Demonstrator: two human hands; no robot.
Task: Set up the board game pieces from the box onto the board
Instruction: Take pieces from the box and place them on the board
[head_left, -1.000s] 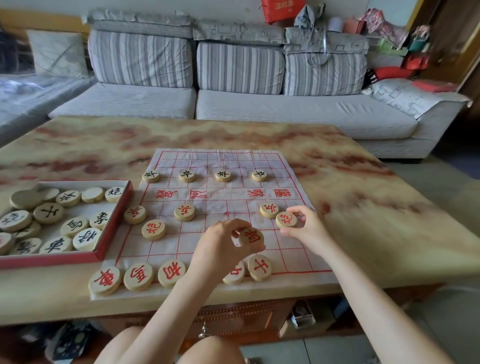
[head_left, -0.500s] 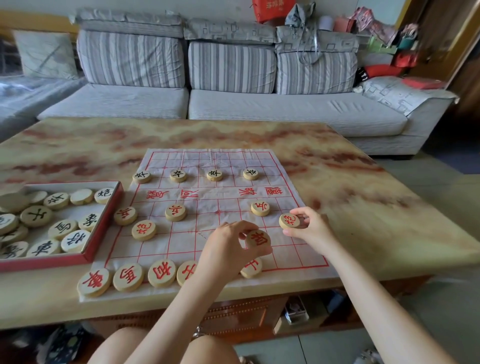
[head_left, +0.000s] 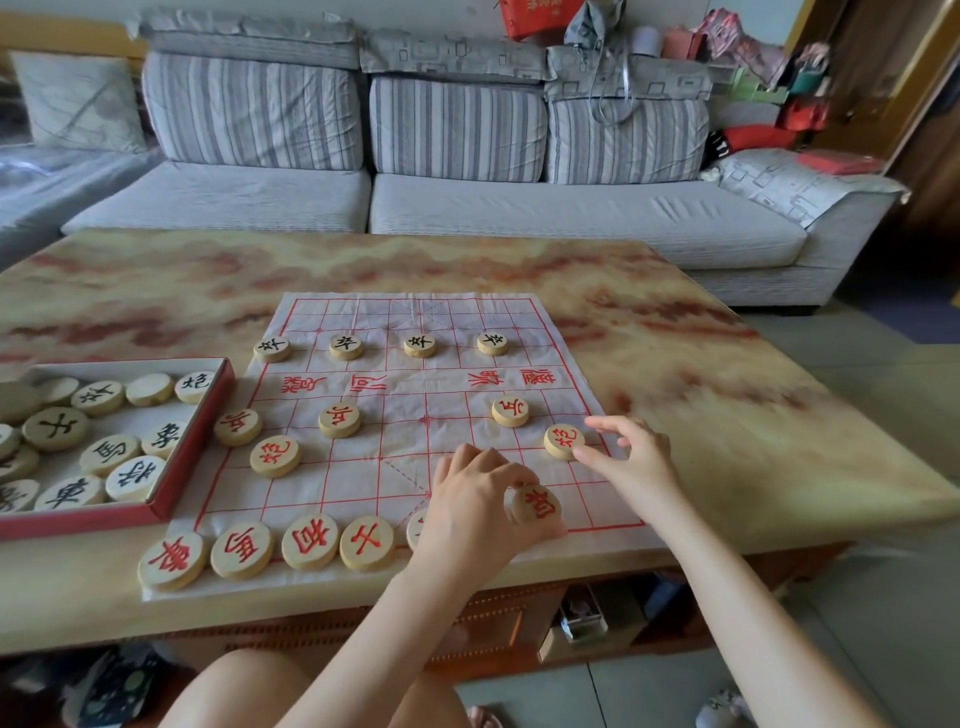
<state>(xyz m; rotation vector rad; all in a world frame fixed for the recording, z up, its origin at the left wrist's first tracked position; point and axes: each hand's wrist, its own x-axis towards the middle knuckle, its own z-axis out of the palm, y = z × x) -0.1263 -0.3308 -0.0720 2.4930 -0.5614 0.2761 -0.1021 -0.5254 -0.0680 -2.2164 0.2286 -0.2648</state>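
Fingers (head_left: 496, 469) of the left hand (head_left: 470, 514) curl round a red-lettered disc (head_left: 537, 505), held tilted on edge just over the near right part of the board (head_left: 452, 387). Half a second back it sat a bit higher, so it is coming down toward the near row (head_left: 311, 545). The right hand (head_left: 636, 460) was pinching the red cannon disc (head_left: 564, 440) a second ago. Now that disc lies flat on a grid crossing, thumb (head_left: 586, 457) just touching its edge, forefinger (head_left: 605, 425) straight and off it; the fingers are loosened with a narrow gap and hold nothing. So the right cannon looks placed, mirroring the left cannon (head_left: 274, 457). The near row shows four red discs from the left corner plus a fifth half hidden under the left hand; cannot tell if more lie beneath it. Red soldiers (head_left: 340, 420) number three, and four black soldiers (head_left: 420, 345) stand across the far side. The box (head_left: 195, 447), at left on the table (head_left: 675, 338), holds many black-lettered discs. Judgement: the red side is over half set and the black side barely begun. The next step is likely seating the held disc in the near row right of centre, with the right hand free to fetch another.
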